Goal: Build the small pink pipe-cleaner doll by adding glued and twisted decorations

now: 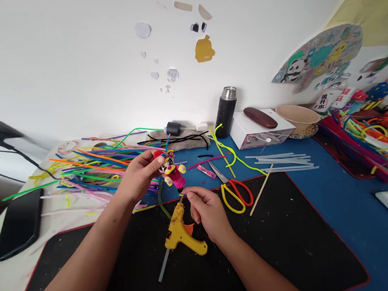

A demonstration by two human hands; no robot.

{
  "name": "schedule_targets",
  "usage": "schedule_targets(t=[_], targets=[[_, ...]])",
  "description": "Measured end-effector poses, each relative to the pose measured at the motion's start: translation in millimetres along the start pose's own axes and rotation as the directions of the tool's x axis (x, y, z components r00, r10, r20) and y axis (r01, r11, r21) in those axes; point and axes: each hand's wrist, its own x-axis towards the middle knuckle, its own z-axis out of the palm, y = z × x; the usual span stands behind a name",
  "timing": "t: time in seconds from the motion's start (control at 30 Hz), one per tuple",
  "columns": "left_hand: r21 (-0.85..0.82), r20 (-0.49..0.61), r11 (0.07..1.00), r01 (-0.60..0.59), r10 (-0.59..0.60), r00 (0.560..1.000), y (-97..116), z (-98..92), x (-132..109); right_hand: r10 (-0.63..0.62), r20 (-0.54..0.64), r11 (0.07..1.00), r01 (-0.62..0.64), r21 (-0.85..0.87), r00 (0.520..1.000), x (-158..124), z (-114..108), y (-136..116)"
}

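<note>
My left hand [141,173] is closed round the head of a small pipe-cleaner doll [175,176] with a pink body, a white and black face and a red top. The doll tilts with its dark lower end toward my right hand [208,207]. Thumb and forefinger of that hand are pinched together just beneath the doll; a tiny yellow bit shows by the fingertips, too small to name. Directly below, a yellow hot glue gun [178,229] lies on the black mat [272,247], its nozzle close to the doll's lower end and a clear glue stick poking out behind.
Scissors [231,187] and a thin wooden stick [261,189] lie right of my hands. Loose pipe cleaners [85,172] cover the left side, near a phone [19,224]. Along the wall stand a black thermos [226,111], a white box [263,129] and a bowl [297,114]. Glue sticks [284,161] lie before them.
</note>
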Motion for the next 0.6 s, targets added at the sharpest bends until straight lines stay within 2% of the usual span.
schedule_targets(t=[0.6], targets=[[-0.011, 0.016, 1.0, 0.007, -0.006, 1.0, -0.6, 2.5, -1.3, 0.014, 0.001, 1.0, -0.014, 0.005, 1.0, -0.7, 0.3, 2.4]])
